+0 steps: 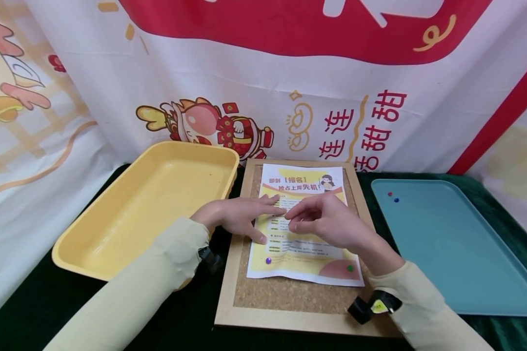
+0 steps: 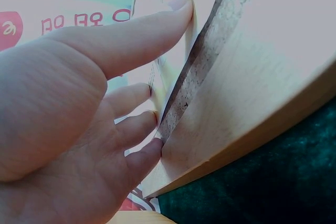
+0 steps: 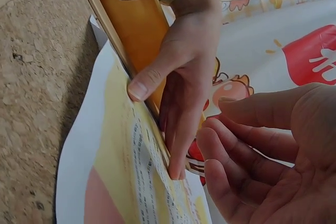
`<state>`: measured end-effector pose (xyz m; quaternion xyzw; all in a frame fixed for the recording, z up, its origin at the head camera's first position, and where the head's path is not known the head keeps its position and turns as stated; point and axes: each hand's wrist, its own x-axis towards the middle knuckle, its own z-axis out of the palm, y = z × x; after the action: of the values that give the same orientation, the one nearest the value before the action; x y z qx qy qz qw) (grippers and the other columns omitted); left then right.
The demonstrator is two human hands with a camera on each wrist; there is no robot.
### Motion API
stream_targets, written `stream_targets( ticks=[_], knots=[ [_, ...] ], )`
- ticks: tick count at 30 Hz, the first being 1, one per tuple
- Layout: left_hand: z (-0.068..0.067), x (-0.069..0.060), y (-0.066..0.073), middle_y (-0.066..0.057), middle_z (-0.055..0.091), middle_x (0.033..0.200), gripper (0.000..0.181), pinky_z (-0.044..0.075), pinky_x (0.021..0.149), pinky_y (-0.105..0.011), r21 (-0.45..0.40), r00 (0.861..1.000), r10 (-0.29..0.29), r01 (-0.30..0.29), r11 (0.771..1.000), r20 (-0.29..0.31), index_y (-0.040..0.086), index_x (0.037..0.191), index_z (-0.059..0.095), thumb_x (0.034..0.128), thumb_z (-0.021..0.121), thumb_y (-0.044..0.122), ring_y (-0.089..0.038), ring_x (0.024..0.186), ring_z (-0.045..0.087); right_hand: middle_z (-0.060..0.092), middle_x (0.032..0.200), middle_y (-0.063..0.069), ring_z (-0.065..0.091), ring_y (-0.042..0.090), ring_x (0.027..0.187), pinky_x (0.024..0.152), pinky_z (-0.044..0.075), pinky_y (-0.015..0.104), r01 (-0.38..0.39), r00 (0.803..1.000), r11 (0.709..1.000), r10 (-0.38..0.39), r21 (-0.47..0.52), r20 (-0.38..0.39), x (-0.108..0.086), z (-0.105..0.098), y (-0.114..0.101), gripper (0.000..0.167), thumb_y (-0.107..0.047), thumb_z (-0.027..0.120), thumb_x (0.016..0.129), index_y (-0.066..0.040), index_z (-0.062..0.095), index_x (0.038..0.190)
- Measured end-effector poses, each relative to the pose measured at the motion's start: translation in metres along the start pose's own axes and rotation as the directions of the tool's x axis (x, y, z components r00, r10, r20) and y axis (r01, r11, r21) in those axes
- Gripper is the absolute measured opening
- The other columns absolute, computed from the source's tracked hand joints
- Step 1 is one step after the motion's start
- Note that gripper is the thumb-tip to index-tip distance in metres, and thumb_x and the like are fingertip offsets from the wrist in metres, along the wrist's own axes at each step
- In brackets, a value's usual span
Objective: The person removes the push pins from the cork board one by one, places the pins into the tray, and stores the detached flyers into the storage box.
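Observation:
A printed paper poster lies on a wood-framed cork board. On the paper's lower part sit a purple pushpin and a green pushpin. With fingers spread, my left hand presses on the poster's left side; the left wrist view shows its thumb and fingertips against the sheet. My right hand is over the middle of the poster, thumb and index finger pinching what looks like a small yellowish pushpin, mostly hidden by the fingertips. In the right wrist view the right hand has its other fingers curled.
Left of the board stands a deep yellow bin. To the right lies a blue tray, with a red pushpin and a blue pushpin near its far left corner. Dark green cloth covers the table; a printed banner hangs behind.

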<state>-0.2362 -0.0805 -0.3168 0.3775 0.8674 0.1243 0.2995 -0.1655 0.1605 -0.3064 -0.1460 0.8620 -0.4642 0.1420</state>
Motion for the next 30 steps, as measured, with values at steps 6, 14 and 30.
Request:
stream_targets(
  ticks=[6,14,30],
  knots=[
    [0.0,0.001,-0.002,-0.002,0.004,0.181,0.077,0.01,0.135,-0.054,0.006,1.0,0.0,0.0,1.0,-0.003,0.03,0.168,0.034,0.1012,0.073,0.033,-0.028,0.169,0.004,0.079,0.105,0.002,0.064,0.02,0.088,0.08,0.051,0.029,-0.016,1.0,1.0,0.016,0.0,0.015,0.0,0.008,-0.001,0.017,-0.009,0.078,0.095,-0.009,0.082,0.112],
    [0.0,-0.001,0.001,-0.002,0.004,0.181,0.078,0.01,0.135,-0.053,0.007,1.0,-0.003,0.002,1.0,0.005,0.029,0.168,0.033,0.1011,0.073,0.033,-0.027,0.169,0.004,0.079,0.1,0.0,0.065,0.019,0.088,0.081,0.05,0.032,-0.03,0.999,0.999,0.031,-0.027,0.039,0.0,0.015,-0.001,0.016,-0.011,0.079,0.095,-0.012,0.082,0.111],
    [0.0,0.0,-0.001,-0.006,0.005,0.181,0.078,0.011,0.135,-0.054,0.016,1.0,0.025,-0.025,1.0,-0.001,0.024,0.169,0.034,0.1016,0.073,0.031,-0.029,0.169,0.005,0.08,0.094,0.0,0.066,0.014,0.084,0.079,0.05,0.03,-0.02,0.991,1.0,0.023,-0.019,0.128,0.005,0.032,0.0,0.013,-0.011,0.081,0.094,-0.01,0.083,0.106]
  ],
)
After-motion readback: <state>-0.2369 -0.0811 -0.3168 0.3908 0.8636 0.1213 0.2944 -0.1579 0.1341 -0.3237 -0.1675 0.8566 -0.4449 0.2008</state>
